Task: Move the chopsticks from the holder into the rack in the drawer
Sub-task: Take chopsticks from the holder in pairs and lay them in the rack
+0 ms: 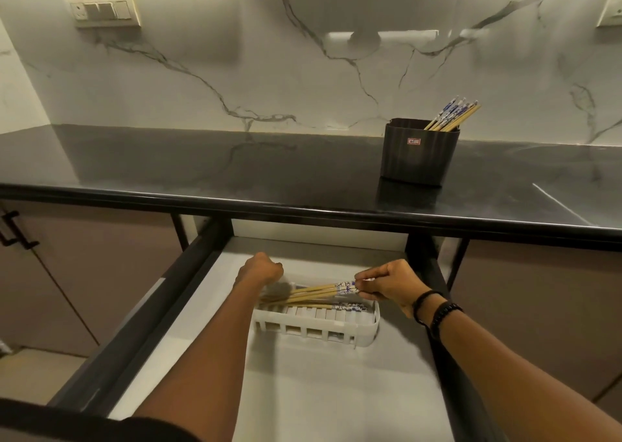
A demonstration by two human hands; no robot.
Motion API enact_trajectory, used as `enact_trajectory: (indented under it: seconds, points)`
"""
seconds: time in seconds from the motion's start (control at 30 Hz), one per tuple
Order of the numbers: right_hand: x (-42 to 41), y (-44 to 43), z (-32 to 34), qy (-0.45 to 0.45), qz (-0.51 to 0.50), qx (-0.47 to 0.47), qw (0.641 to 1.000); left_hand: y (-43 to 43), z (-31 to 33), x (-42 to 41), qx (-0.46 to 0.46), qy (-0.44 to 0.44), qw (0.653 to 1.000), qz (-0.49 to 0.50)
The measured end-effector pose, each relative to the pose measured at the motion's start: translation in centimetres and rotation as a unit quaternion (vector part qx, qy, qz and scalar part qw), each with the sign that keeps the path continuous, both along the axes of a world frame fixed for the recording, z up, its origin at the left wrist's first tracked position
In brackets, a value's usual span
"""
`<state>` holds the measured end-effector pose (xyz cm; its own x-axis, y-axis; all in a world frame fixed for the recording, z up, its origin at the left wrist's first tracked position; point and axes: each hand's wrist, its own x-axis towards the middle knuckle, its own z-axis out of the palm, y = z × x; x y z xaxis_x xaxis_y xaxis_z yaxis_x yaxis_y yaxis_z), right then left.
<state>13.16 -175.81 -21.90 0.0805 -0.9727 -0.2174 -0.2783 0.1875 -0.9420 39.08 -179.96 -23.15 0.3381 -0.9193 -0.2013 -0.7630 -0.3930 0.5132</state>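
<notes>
A white slotted rack (314, 330) sits in the open drawer (336, 391). My right hand (392, 283) pinches the blue-patterned ends of a few wooden chopsticks (316, 292), holding them slanted just above the rack. My left hand (261, 271) is a closed fist at their thin tips, which look blurred; whether it grips them is unclear. More chopsticks (343, 306) lie flat in the rack. On the counter at the right stands a dark holder (419, 152) with several chopsticks (452, 115) leaning out of it.
The black countertop (235, 172) overhangs the drawer's back. Dark drawer rails (141, 324) run along both sides. Cabinet doors flank the drawer, with a black handle (13, 233) at the left. A marble wall with switch plates (102, 9) is behind.
</notes>
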Motion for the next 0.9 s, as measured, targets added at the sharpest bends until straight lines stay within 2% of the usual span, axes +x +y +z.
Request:
enact_trajectory:
  seconds: [0.1,0.17,0.27,0.4,0.53,0.73,0.9]
  points:
    - [0.1,-0.1,0.3,0.153,0.032,-0.088,0.984,0.0,-0.4,0.1,-0.001,-0.013,1.0,-0.001]
    - [0.4,0.1,0.8,0.215,0.067,-0.126,0.966,0.0,-0.5,0.1,0.0,-0.024,1.0,-0.004]
    - [0.9,0.5,1.2,0.281,0.111,-0.141,0.943,0.0,-0.5,0.1,-0.003,-0.027,1.0,-0.008]
    - [1.1,0.8,1.4,0.327,0.133,-0.157,0.922,0.1,-0.4,0.0,-0.001,-0.026,1.0,-0.013]
    - [1.6,1.2,1.2,0.395,0.182,-0.17,0.884,0.2,-0.3,-0.1,0.002,-0.028,0.999,-0.022]
    - [1.8,0.7,1.6,0.387,0.166,-0.178,0.889,0.3,-0.1,-0.2,0.005,-0.035,0.999,-0.029]
    - [1.1,0.7,2.7,0.328,0.161,-0.17,0.915,0.3,0.2,-0.3,0.011,-0.047,0.999,-0.02]
